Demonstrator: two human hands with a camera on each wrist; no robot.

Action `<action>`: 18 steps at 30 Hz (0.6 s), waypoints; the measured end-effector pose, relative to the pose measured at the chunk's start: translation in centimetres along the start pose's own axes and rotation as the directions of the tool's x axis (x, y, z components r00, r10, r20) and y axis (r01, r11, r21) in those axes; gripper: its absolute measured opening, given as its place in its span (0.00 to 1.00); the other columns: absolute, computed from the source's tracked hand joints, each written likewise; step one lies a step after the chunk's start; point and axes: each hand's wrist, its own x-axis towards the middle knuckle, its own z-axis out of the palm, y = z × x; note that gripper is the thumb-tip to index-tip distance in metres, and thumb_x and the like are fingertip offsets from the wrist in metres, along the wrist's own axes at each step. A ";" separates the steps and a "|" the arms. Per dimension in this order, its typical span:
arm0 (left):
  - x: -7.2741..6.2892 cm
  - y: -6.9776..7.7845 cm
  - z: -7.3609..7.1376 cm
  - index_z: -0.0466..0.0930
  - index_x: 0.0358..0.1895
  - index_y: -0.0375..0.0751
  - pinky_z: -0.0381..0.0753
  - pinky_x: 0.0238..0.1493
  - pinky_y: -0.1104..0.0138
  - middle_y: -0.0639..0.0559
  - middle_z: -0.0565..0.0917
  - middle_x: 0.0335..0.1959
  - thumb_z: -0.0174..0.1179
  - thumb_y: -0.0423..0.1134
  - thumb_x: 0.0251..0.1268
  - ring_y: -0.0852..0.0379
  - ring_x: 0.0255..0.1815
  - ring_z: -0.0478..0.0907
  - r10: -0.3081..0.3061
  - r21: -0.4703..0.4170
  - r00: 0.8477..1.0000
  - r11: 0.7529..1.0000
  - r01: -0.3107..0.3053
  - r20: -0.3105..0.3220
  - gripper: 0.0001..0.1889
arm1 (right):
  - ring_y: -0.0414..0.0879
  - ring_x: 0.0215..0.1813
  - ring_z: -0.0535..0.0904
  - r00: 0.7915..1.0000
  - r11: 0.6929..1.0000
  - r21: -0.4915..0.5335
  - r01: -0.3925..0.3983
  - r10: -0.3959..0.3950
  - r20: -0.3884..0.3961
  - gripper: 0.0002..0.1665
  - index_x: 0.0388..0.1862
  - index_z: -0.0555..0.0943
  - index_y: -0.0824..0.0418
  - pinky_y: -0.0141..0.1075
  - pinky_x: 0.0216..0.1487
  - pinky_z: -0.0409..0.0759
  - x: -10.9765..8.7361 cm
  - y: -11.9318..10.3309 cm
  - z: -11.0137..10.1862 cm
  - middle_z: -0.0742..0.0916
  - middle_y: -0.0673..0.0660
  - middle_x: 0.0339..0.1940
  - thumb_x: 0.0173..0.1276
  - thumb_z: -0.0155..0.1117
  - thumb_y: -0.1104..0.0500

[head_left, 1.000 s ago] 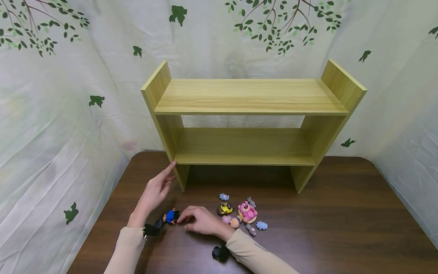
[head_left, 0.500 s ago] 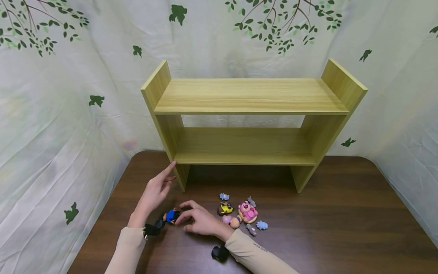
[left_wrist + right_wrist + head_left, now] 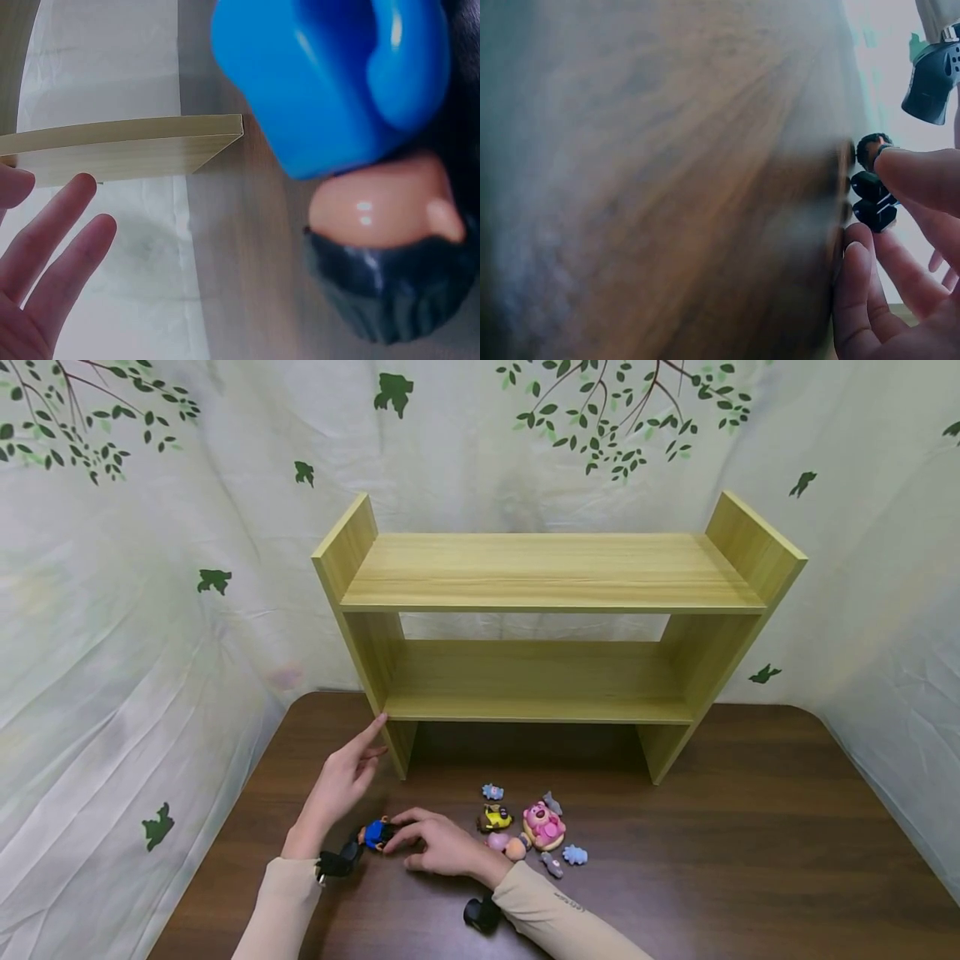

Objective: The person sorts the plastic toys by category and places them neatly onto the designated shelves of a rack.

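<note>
With its index finger stretched out, my left hand (image 3: 341,785) reaches the front edge of the shelf unit's left side panel (image 3: 351,647), and the fingertip appears to touch it. Its other fingers are loosely bent. A small toy figure in a blue top (image 3: 373,835) lies on the table between both hands. Large and close in the left wrist view, the same figure (image 3: 337,82) shows its dark hair. My right hand (image 3: 446,847) rests its fingertips at the figure's dark end. Its thumb (image 3: 922,176) seems apart from the figure, so no grip shows.
Several small toys lie right of my right hand, among them a pink bear (image 3: 543,828), a yellow toy (image 3: 495,817) and blue pieces (image 3: 575,855). Behind them stands the wooden shelf unit (image 3: 551,572) on the brown table (image 3: 750,843), before a leaf-print curtain (image 3: 525,460).
My right fingers have shifted slightly at the figure's dark end, spreading a little and lowering again. The left hand and the toys stay in place.
</note>
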 end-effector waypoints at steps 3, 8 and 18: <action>0.0 0.0 0.0 0.60 0.74 0.49 0.80 0.29 0.61 0.36 0.80 0.49 0.56 0.16 0.55 0.45 0.40 0.83 -0.005 -0.001 1.000 1.000 0.005 -0.001 0.42 | 0.35 0.54 0.74 1.000 1.000 -0.017 0.009 -0.009 -0.009 0.17 0.48 0.86 0.54 0.23 0.49 0.68 0.0 0.1 0.0 0.76 0.54 0.63 0.59 0.66 0.65; 0.0 0.0 0.1 0.60 0.73 0.48 0.81 0.30 0.60 0.35 0.80 0.50 0.56 0.16 0.55 0.44 0.40 0.83 -0.006 -0.019 1.000 1.000 0.006 -0.004 0.42 | 0.33 0.51 0.74 0.999 0.999 -0.046 0.026 -0.028 -0.033 0.17 0.47 0.86 0.54 0.22 0.49 0.68 -0.4 0.3 -0.1 0.76 0.54 0.62 0.58 0.67 0.64; -0.1 0.2 0.1 0.59 0.74 0.49 0.82 0.32 0.57 0.33 0.78 0.54 0.56 0.16 0.55 0.43 0.40 0.83 -0.021 -0.031 1.000 0.999 0.020 0.000 0.42 | 0.34 0.50 0.75 0.999 0.999 -0.024 -0.030 0.029 -0.035 0.16 0.47 0.86 0.52 0.25 0.48 0.70 -2.0 0.6 -1.1 0.77 0.53 0.60 0.60 0.66 0.64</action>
